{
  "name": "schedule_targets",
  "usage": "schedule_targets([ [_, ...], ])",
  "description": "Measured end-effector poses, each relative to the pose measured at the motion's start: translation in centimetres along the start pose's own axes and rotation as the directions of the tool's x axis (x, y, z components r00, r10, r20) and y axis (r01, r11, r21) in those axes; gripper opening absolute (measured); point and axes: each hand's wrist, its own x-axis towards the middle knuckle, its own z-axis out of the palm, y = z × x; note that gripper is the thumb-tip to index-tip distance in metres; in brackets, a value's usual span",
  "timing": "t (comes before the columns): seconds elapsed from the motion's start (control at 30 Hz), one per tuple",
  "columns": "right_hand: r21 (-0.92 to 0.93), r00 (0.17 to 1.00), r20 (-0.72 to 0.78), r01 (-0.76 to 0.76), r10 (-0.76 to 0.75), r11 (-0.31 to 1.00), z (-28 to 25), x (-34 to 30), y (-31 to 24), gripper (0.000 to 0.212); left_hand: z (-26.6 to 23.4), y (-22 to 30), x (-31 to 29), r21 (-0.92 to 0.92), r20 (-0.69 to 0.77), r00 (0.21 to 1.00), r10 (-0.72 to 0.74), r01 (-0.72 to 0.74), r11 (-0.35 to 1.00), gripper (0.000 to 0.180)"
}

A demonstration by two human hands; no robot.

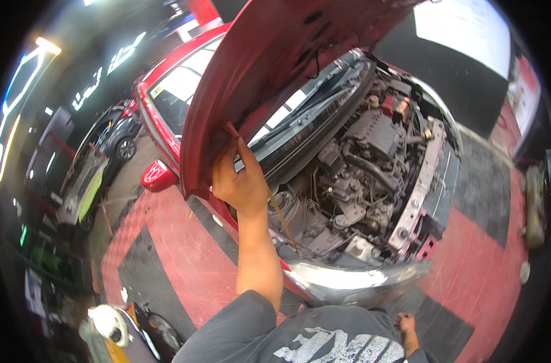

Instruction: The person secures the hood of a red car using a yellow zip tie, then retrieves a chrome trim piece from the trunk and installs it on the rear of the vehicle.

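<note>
hood (pixel 257 72) of red car (pixel 312 134) is up, underside facing the wearer. left hand (pixel 239 181) raised to the hood's near edge, thumb and fingers pinched together on the upper part of thin yellowish prop rod (pixel 281 218). rod slants down from the hand to the near front corner of the engine bay, just behind headlight (pixel 348 278); a stretch of it is hidden by the hand. can't tell if the rod tip is seated in the hood. right hand (pixel 404 322) hangs low beside the wearer's body, fingers curled; can't tell whether it grips anything. engine (pixel 375 138) exposed and dusty, dark hose (pixel 372 172) curving along its near side. pale crossmember (pixel 421 187) runs across the car's front. red side mirror (pixel 158 175) sits left of the hood. floor (pixel 181 257) is red and dark tiles. second car (pixel 115 136) far left, well apart.
</note>
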Motion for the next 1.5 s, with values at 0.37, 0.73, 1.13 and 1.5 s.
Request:
schedule_targets([
  [0.37, -0.396, 0.993, 0.1, -0.017, 0.061, 0.918, -12.4, 14.4, -11.2, 0.014, 3.3, -0.1, -0.8, 0.286, -0.041, 0.998, 0.047, -0.033, 0.958, 0.013],
  [0.73, -0.417, 0.974, 0.22, 0.039, 0.06, 0.908, -5.9, 13.8, -12.6, 0.027, 2.8, 0.8, -2.1, -0.75, 0.174, 0.646, -0.743, 0.576, 0.325, 0.027],
  [1.13, -0.471, 0.982, 0.187, 0.062, 0.031, 0.88, -5.7, 10.3, -13.6, 0.014, 0.8, -1.9, -0.7, -0.649, 0.582, 0.44, -0.684, 0.758, -0.064, 0.026],
  [1.5, -0.526, 0.992, 0.111, 0.111, -0.061, 0.843, -6.5, 5.0, -9.8, 0.017, 2.7, -6.1, 0.4, -0.295, 0.815, 0.123, -0.566, 0.929, -0.223, 0.024],
])
